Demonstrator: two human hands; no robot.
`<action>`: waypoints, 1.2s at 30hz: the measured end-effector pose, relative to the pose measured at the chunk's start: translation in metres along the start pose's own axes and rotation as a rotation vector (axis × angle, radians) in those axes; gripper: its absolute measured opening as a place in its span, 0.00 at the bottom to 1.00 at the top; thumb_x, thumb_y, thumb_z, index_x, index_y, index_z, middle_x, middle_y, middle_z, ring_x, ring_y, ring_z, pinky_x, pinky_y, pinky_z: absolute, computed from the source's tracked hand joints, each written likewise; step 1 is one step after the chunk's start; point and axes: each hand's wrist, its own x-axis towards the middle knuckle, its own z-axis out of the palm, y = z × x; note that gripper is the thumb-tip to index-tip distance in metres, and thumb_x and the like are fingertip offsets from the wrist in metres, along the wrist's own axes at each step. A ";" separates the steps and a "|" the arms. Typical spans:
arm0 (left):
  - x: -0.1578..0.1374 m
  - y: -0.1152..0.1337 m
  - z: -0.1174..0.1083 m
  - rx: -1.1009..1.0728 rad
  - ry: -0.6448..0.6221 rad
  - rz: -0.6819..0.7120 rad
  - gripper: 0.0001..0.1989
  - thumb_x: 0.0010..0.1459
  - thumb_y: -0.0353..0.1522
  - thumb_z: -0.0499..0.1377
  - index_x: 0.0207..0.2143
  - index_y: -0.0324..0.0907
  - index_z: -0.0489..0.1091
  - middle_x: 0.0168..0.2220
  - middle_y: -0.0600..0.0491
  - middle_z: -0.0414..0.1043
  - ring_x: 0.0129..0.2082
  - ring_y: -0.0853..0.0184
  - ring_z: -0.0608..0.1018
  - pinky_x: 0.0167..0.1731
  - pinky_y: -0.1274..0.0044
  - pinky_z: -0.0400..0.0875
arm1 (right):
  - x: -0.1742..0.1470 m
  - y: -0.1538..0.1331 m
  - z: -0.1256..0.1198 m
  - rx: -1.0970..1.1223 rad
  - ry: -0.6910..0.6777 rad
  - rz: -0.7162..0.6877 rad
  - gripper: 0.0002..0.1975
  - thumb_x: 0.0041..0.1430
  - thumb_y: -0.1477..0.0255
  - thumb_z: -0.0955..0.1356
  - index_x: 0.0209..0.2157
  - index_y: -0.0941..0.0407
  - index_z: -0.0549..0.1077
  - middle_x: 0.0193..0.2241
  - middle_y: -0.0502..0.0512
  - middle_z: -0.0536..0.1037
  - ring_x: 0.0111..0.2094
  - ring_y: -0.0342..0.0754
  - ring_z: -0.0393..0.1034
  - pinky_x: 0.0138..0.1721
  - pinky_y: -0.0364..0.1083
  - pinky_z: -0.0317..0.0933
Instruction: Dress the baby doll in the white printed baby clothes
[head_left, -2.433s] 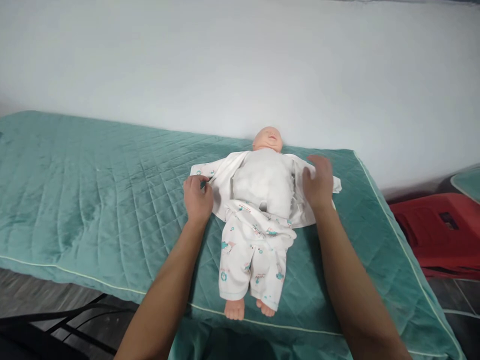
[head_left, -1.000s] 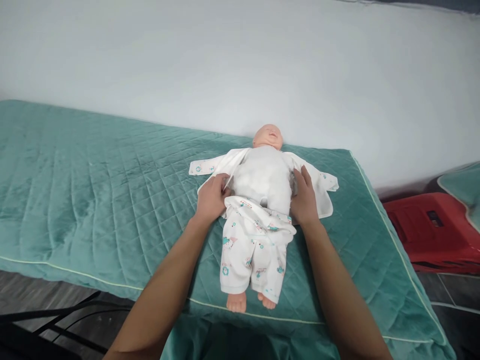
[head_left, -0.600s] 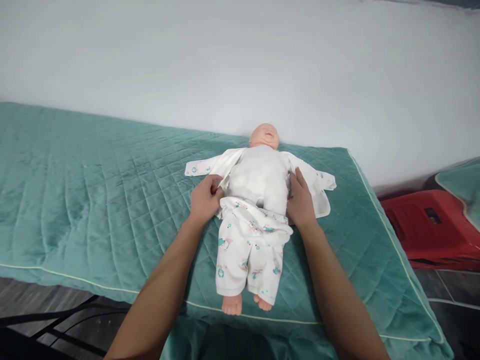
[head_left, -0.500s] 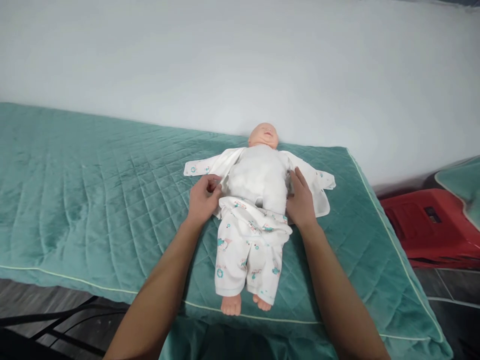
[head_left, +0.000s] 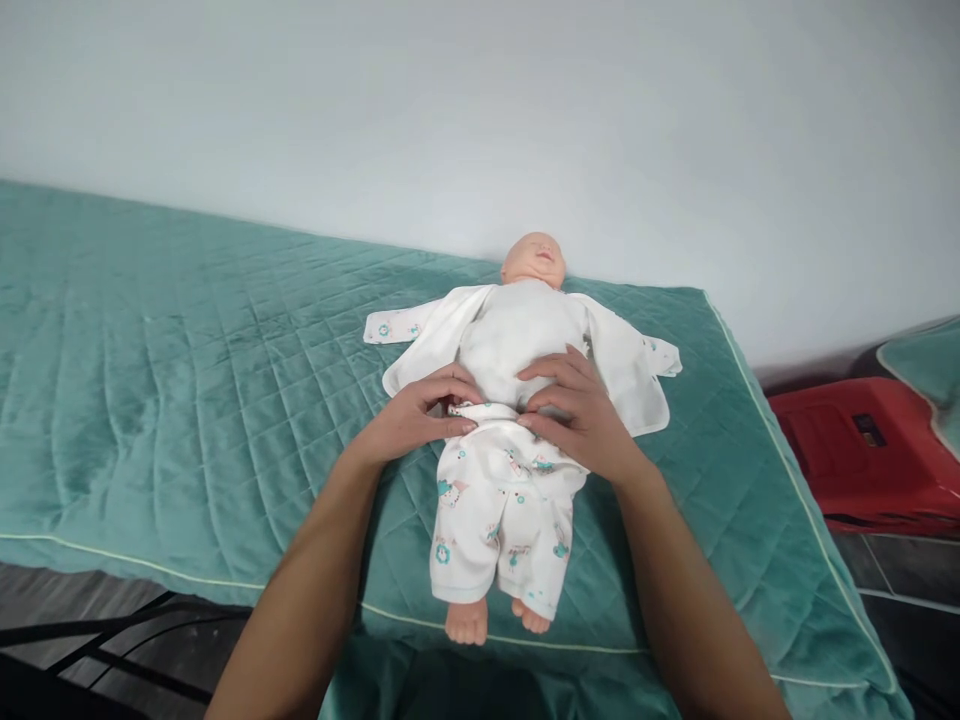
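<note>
A baby doll (head_left: 534, 260) lies on its back, its head by the wall and its feet toward me. Its white padded torso (head_left: 495, 345) is bare in front, between the spread halves of an open white baby shirt (head_left: 622, 360). Printed white baby trousers (head_left: 499, 510) cover its legs up to the lower belly. My left hand (head_left: 427, 408) has thumb and fingers closed about the waistband on the left. My right hand (head_left: 581, 410) rests over the lower belly with fingers spread, thumb touching the waistband near its middle.
The doll lies on a green quilted cover (head_left: 225, 400) near its front edge. A pale wall (head_left: 375, 120) stands behind. At the right is a red plastic seat (head_left: 870, 450), with dark metal bars (head_left: 97, 630) at lower left.
Both hands have moved inward from the doll's sides to the waistband. The shirt's left half now lies spread out, and the view has shifted slightly.
</note>
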 end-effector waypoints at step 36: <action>0.011 -0.023 0.022 -0.446 0.569 -0.166 0.13 0.49 0.40 0.71 0.33 0.41 0.77 0.26 0.57 0.70 0.24 0.74 0.68 0.26 0.80 0.60 | -0.017 0.030 -0.022 0.951 0.254 0.692 0.18 0.52 0.56 0.74 0.26 0.53 0.67 0.19 0.44 0.61 0.19 0.40 0.50 0.21 0.42 0.47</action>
